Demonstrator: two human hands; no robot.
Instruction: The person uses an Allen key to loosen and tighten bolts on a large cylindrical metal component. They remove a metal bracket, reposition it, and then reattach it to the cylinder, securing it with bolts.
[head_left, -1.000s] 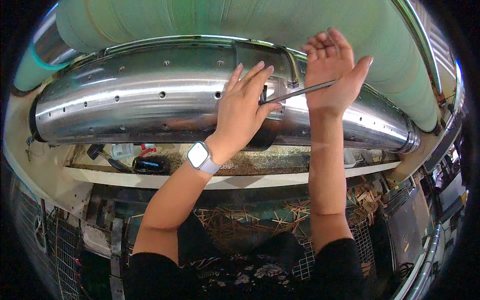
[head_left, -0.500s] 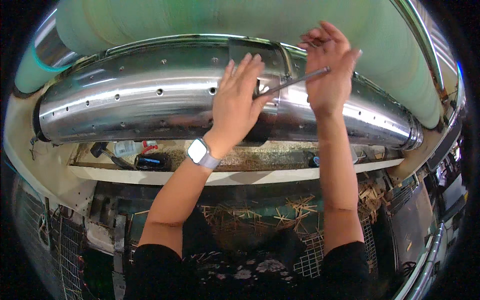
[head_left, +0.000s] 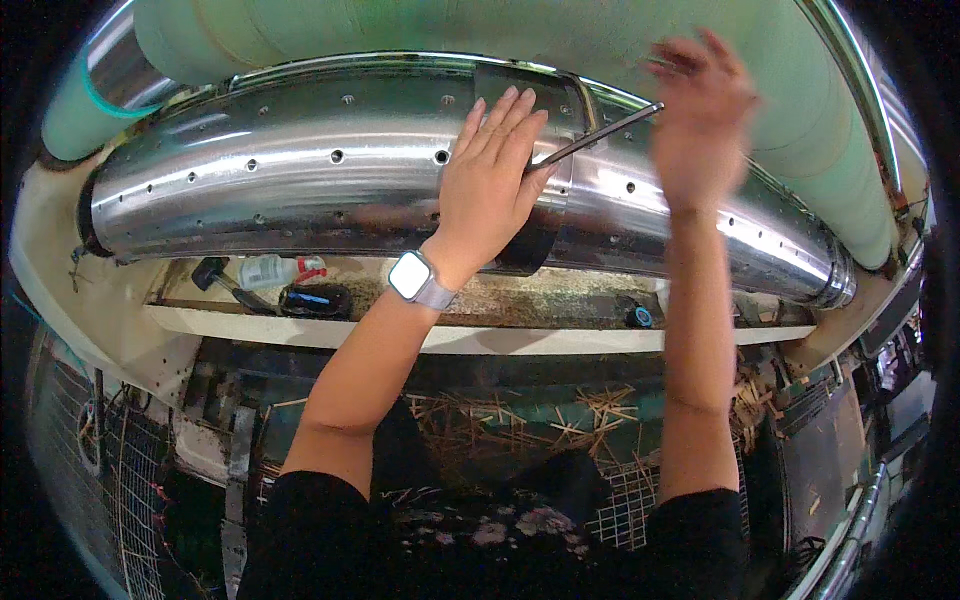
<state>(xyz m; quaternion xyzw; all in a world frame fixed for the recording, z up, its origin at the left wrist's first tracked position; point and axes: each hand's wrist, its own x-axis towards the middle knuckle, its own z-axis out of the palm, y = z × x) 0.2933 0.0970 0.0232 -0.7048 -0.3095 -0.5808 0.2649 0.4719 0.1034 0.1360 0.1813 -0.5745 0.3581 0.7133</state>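
Note:
A long shiny metal cylinder (head_left: pixel 300 180) with rows of holes lies across in front of me. My left hand (head_left: pixel 485 180) rests flat on it with fingers stretched out, partly over a dark sheet (head_left: pixel 528 252) wrapped round the cylinder. A thin metal rod (head_left: pixel 600 134) slants up and right from beside my left thumb; its lower end is hidden by the hand. Just right of the rod's free end, my right hand (head_left: pixel 705 130) is raised, blurred by motion. Its fingers look loosely apart, and I see nothing held in it.
Behind the cylinder rises a large pale green roller (head_left: pixel 400 35). On the ledge below are a black-headed mallet (head_left: pixel 210 275), a white bottle with a red cap (head_left: pixel 268 270), a black item (head_left: pixel 315 300) and a blue-ringed round item (head_left: pixel 640 316). Wood slivers (head_left: pixel 600 408) litter the area below.
My right hand has moved right and slightly up, away from the rod's end. The rod slants a little more steeply. My left hand stays on the cylinder; the view has shifted slightly.

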